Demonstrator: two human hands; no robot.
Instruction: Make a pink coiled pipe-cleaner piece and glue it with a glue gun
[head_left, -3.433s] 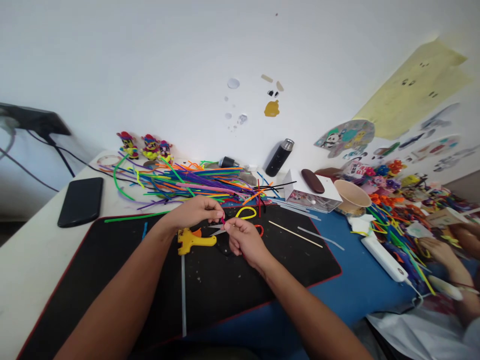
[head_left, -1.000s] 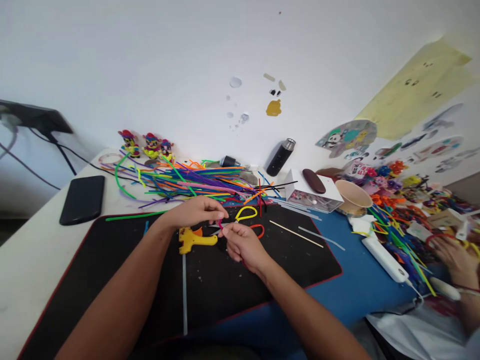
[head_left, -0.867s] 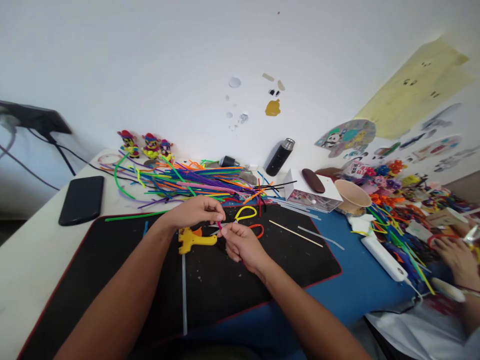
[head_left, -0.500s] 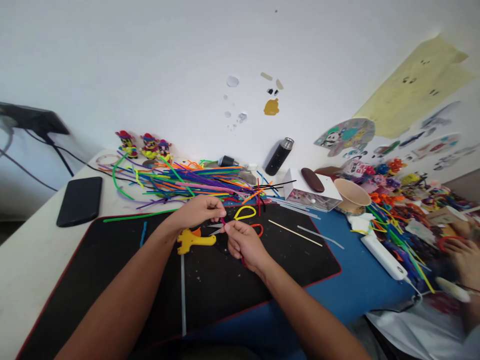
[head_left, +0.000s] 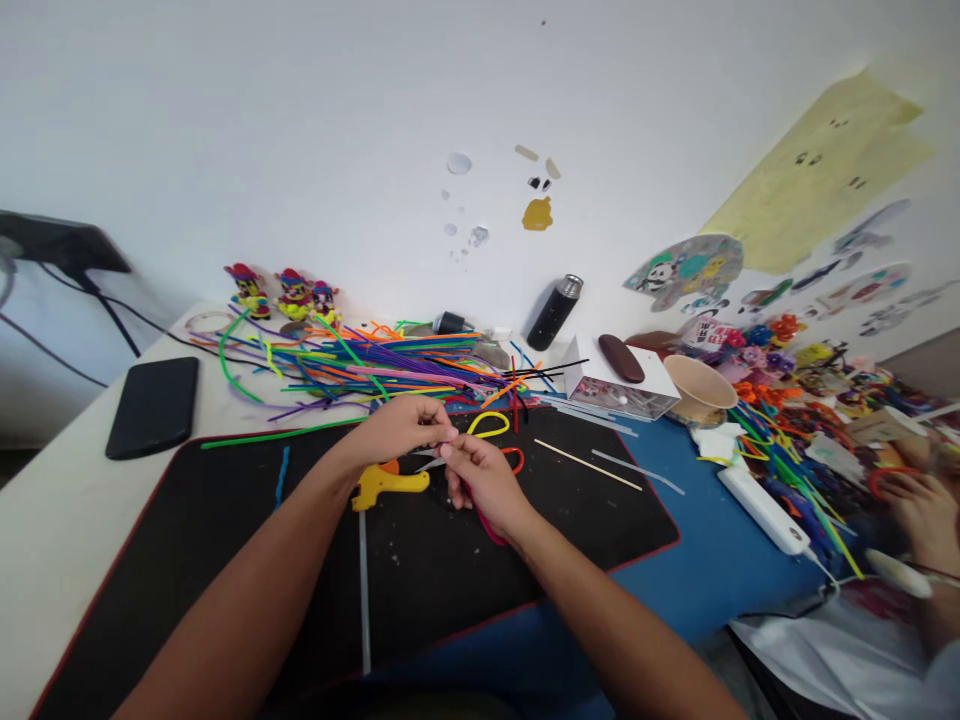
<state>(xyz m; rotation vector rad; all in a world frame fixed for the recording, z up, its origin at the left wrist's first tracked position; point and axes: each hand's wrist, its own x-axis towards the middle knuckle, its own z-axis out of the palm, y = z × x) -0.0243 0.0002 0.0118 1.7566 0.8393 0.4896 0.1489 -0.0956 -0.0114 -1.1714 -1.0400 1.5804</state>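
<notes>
My left hand (head_left: 401,430) and my right hand (head_left: 484,480) meet over the black mat (head_left: 225,520), fingertips pinched together on a pink pipe cleaner (head_left: 486,522) that curves down under my right palm. A yellow glue gun (head_left: 390,483) lies on the mat just left of my hands. Small scissors (head_left: 429,462) lie between the hands, partly hidden. A yellow pipe cleaner loop (head_left: 489,425) and a red loop (head_left: 514,458) lie just beyond my right hand.
A heap of coloured pipe cleaners (head_left: 360,365) lies behind the mat, with small figures (head_left: 281,292) at the wall. A black phone (head_left: 152,406) rests at the left. A black bottle (head_left: 553,312), white box (head_left: 619,385) and paper cup (head_left: 699,386) stand right. Another person's hand (head_left: 919,505) works at far right.
My hands have stayed together at the same spot, twisting the pink pipe cleaner; more of it now shows below my right palm. The other person's hand at the right has shifted.
</notes>
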